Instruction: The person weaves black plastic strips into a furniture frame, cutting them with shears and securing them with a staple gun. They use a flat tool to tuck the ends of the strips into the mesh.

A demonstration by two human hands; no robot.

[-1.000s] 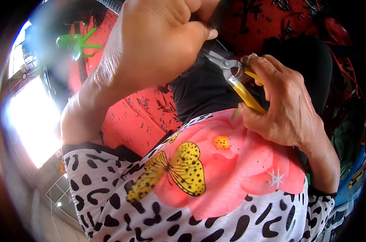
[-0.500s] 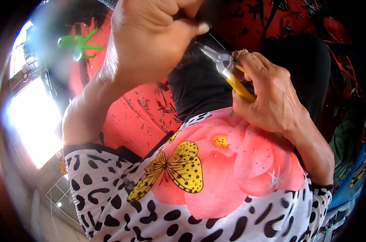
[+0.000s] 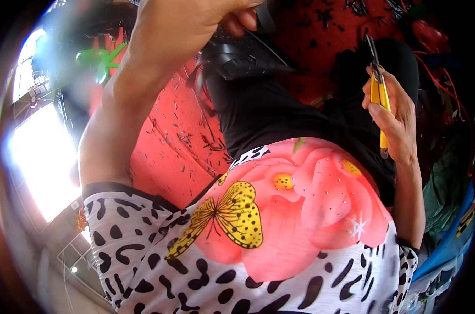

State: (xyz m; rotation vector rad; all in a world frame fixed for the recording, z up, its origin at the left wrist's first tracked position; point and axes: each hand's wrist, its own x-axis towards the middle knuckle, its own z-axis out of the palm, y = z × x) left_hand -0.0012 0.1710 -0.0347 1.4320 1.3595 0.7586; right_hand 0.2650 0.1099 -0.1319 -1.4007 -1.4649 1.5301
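Observation:
My right hand [image 3: 397, 112] is closed around a pair of yellow-handled snips [image 3: 380, 97], held upright with the dark, narrow blades pointing away from me above my right thigh. My left hand [image 3: 211, 15] reaches to the top edge, where the view cuts part of it off. Its fingers are curled, closed on a black plastic piece [image 3: 242, 57] that spreads below them over my black-trousered leg. How far that piece extends past the upper edge is hidden.
Small black offcuts [image 3: 188, 138] are scattered over the red floor covering [image 3: 164, 162]. A bright green plastic thing [image 3: 98, 60] stands at the far left. Red cords [image 3: 442, 78], dark green cloth [image 3: 447, 193] and a blue container [image 3: 457, 235] are at the right.
My right hand has moved right and away from my left hand, turning the snips upright. My left hand has shifted up and slightly left, and more of the black plastic piece shows below it.

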